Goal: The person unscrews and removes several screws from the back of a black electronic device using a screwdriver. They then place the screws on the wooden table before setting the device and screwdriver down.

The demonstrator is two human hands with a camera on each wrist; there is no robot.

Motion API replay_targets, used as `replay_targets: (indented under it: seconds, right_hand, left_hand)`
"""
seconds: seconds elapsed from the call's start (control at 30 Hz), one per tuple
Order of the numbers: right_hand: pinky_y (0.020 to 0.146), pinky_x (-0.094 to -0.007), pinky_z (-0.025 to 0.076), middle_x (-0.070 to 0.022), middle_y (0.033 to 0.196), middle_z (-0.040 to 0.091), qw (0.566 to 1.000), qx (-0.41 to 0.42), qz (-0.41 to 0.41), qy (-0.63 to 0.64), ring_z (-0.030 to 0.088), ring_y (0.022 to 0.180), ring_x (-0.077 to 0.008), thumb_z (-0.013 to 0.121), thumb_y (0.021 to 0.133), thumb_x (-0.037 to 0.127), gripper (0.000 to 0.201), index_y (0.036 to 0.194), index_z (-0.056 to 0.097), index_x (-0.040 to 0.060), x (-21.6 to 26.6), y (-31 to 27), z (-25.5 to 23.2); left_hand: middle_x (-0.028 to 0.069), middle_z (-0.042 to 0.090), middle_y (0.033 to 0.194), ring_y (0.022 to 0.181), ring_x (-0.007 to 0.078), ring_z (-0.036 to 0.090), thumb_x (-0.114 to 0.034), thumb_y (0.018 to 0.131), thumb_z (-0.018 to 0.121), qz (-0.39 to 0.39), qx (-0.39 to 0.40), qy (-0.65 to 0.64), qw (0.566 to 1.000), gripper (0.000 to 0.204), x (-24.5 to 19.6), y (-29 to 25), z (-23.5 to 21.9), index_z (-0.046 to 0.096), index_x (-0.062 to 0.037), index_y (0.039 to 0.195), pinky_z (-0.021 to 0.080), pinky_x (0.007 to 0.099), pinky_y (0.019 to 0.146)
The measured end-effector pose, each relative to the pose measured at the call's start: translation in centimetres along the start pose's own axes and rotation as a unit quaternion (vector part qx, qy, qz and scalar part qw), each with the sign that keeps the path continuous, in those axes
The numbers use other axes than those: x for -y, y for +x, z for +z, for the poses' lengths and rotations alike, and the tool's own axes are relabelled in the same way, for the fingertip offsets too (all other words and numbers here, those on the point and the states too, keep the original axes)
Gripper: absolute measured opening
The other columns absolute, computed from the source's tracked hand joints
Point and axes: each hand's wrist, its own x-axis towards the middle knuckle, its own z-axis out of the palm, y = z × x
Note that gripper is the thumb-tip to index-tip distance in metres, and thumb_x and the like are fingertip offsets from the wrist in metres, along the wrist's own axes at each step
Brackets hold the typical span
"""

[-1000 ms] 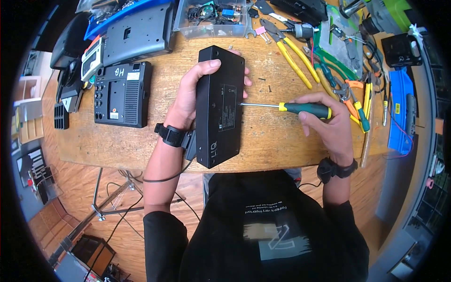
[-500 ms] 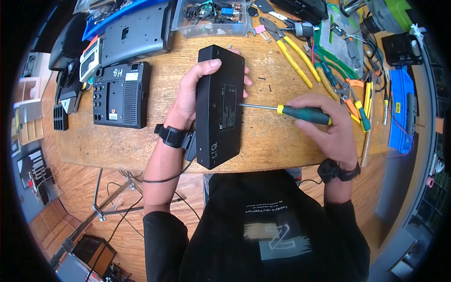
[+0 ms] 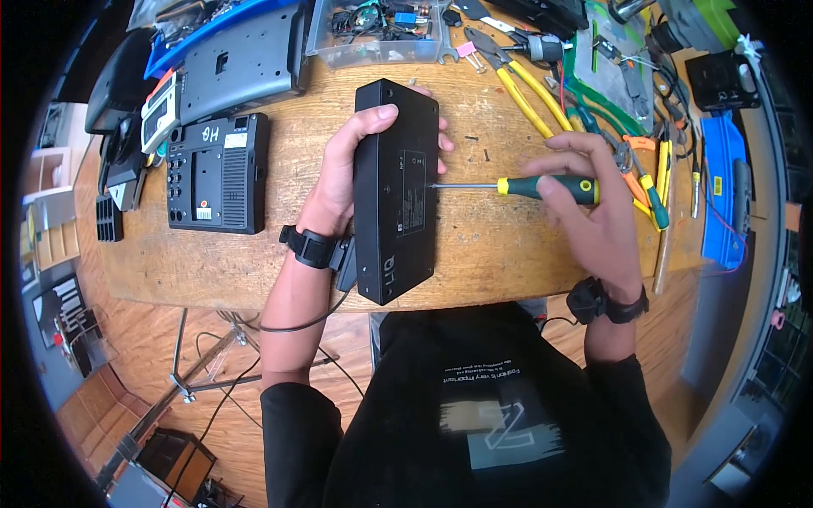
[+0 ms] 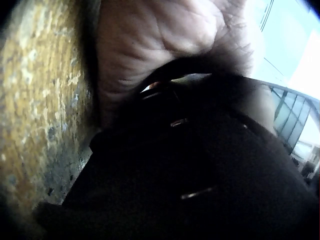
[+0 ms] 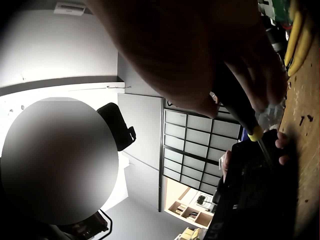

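Note:
In the head view my left hand (image 3: 343,157) grips a long black box-shaped device (image 3: 396,245), marked HQ, thumb over its upper part and fingertips showing at the far side. It stands on edge near the table's front. In my right hand (image 3: 597,220) is a screwdriver (image 3: 546,188) with a green and yellow handle; the thumb lies against the handle and the other fingers arch loosely around it. Its shaft runs level to the device's label side, tip right at a hole there. The left wrist view shows the palm (image 4: 165,40) close against the dark device (image 4: 200,165).
Two loose screws (image 3: 486,156) lie on the wooden table (image 3: 483,245). A second black device (image 3: 218,173) and a larger black panel (image 3: 246,63) are at left. Behind stands a clear parts bin (image 3: 377,42). Yellow-handled pliers (image 3: 525,93) and a blue tray (image 3: 724,186) are at right.
My right hand shifts about the screwdriver handle, its fingers lifting and spreading more now. The handle has turned, while the device and left hand stay nearly in place.

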Motion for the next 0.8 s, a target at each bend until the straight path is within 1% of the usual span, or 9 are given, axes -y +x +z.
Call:
replay_targets:
  seconds: [0.1, 0.2, 0.3, 0.4, 0.5, 0.6, 0.7, 0.8]
  right_hand:
    - [0.065, -0.026, 0.05, -0.0074, 0.082, 0.073, 0.986, 0.069, 0.121, -0.095, 0.068, 0.071, -0.0115, 0.075, 0.095, 0.012, 0.031, 0.12, 0.06, 0.0027, 0.5, 0.3, -1.5]
    - [0.058, -0.0262, 0.045, -0.0071, 0.074, 0.07, 0.991, 0.05, 0.043, -0.119, 0.063, 0.062, -0.0104, 0.076, 0.094, 0.015, 0.03, 0.118, 0.062, 0.0042, -0.1, -0.5, -1.1]
    - [0.066, -0.027, 0.05, -0.0082, 0.081, 0.071, 0.979, 0.053, -0.046, -0.19, 0.068, 0.071, -0.0143, 0.078, 0.09, 0.01, 0.033, 0.118, 0.061, 0.0036, 0.1, -0.5, -1.6]
    - [0.076, -0.0283, 0.054, -0.0089, 0.09, 0.072, 0.983, 0.032, -0.121, -0.134, 0.072, 0.084, -0.0185, 0.081, 0.086, 0.006, 0.039, 0.119, 0.061, 0.0036, 0.0, -0.3, -1.5]
    - [0.085, -0.03, 0.055, -0.0094, 0.098, 0.072, 0.985, 0.042, -0.103, -0.13, 0.072, 0.095, -0.0212, 0.082, 0.083, 0.003, 0.043, 0.121, 0.061, 0.0032, 0.0, -0.2, -1.8]
    - [0.086, -0.031, 0.055, -0.0093, 0.099, 0.072, 0.989, 0.034, -0.095, -0.108, 0.073, 0.094, -0.0218, 0.081, 0.084, 0.004, 0.043, 0.121, 0.061, 0.0026, -0.7, -0.2, -0.9]
    - [0.089, -0.0321, 0.055, -0.0092, 0.104, 0.073, 0.999, 0.02, 0.027, -0.025, 0.072, 0.098, -0.0211, 0.08, 0.084, 0.002, 0.042, 0.121, 0.06, 0.0024, -0.1, -0.4, -0.7]
    - [0.091, -0.0322, 0.054, -0.0087, 0.106, 0.073, 1.0, 0.01, 0.019, -0.005, 0.071, 0.098, -0.0191, 0.078, 0.087, 0.002, 0.039, 0.122, 0.06, 0.0025, -0.5, -0.5, -0.5]
  left_hand:
    - [0.0264, 0.063, 0.123, 0.104, 0.034, 0.07, -0.05, 0.093, 0.058, -0.001, 0.002, -0.005, 1.0, 0.075, 0.1, 0.0, -0.1, 0.046, 0.003, 0.145, 0.061, 0.0454, 0.087]
    - [0.0268, 0.063, 0.124, 0.105, 0.034, 0.069, -0.05, 0.092, 0.058, 0.001, 0.004, -0.013, 1.0, 0.076, 0.3, 0.0, -0.3, 0.046, 0.0035, 0.145, 0.061, 0.0459, 0.087]
    - [0.0269, 0.062, 0.124, 0.106, 0.0339, 0.068, -0.05, 0.091, 0.058, 0.0, 0.003, -0.015, 1.0, 0.077, 0.1, 0.0, -0.1, 0.045, 0.0037, 0.145, 0.06, 0.0463, 0.087]
    - [0.0269, 0.062, 0.125, 0.106, 0.0336, 0.068, -0.05, 0.091, 0.058, -0.001, 0.005, -0.001, 1.0, 0.079, -0.1, 0.0, 0.0, 0.045, 0.004, 0.146, 0.06, 0.0463, 0.087]
    - [0.0222, 0.066, 0.119, 0.102, 0.0304, 0.071, -0.043, 0.093, 0.059, 0.002, 0.005, -0.051, 0.999, 0.066, 0.1, 0.0, 0.3, 0.051, 0.0035, 0.139, 0.061, 0.0424, 0.084]
    - [0.0271, 0.062, 0.125, 0.102, 0.0342, 0.069, -0.051, 0.091, 0.058, -0.006, -0.002, -0.001, 1.0, 0.079, -0.1, 0.0, 0.1, 0.045, 0.0042, 0.145, 0.06, 0.0455, 0.086]
    - [0.0275, 0.062, 0.125, 0.102, 0.0346, 0.069, -0.051, 0.091, 0.058, -0.007, 0.005, 0.004, 1.0, 0.079, -0.1, 0.0, -0.1, 0.045, 0.0043, 0.145, 0.06, 0.0461, 0.087]
    - [0.0276, 0.062, 0.125, 0.103, 0.0348, 0.069, -0.051, 0.09, 0.058, -0.006, 0.008, 0.011, 1.0, 0.079, -0.2, 0.1, -0.1, 0.046, 0.0044, 0.145, 0.06, 0.0466, 0.086]
